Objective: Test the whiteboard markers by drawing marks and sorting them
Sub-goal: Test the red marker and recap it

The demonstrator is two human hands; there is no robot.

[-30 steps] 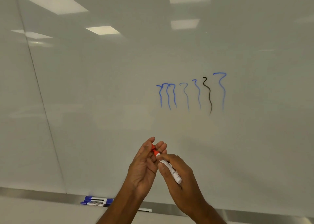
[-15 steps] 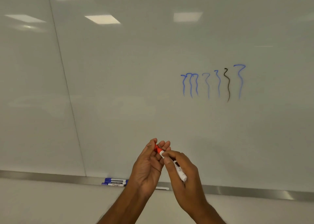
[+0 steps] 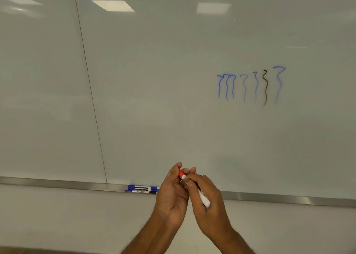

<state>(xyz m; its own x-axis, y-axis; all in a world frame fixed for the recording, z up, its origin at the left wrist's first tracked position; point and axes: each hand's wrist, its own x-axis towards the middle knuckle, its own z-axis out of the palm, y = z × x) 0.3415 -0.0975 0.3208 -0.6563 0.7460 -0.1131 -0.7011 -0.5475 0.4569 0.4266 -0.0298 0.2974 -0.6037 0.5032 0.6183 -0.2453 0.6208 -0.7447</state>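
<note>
Both my hands meet low in the middle of the view on one white marker (image 3: 203, 197) with a red cap (image 3: 181, 173). My right hand (image 3: 208, 199) grips the white barrel. My left hand (image 3: 173, 192) pinches the red cap end between thumb and fingertips. The cap sits against the barrel with a thin gap; I cannot tell if it is fully on. On the whiteboard (image 3: 173, 80), up and to the right, stand several blue squiggles (image 3: 226, 86) and one black squiggle (image 3: 265, 87).
A metal tray (image 3: 269, 197) runs along the whiteboard's bottom edge. Two or three blue-capped markers (image 3: 141, 189) lie on it just left of my left hand. A vertical panel seam (image 3: 90, 91) crosses the board at the left. Wall lies below the tray.
The view has swung left and down, so the squiggles sit further right and the tray higher. My hands stay together on the red-capped marker, pinching its cap end.
</note>
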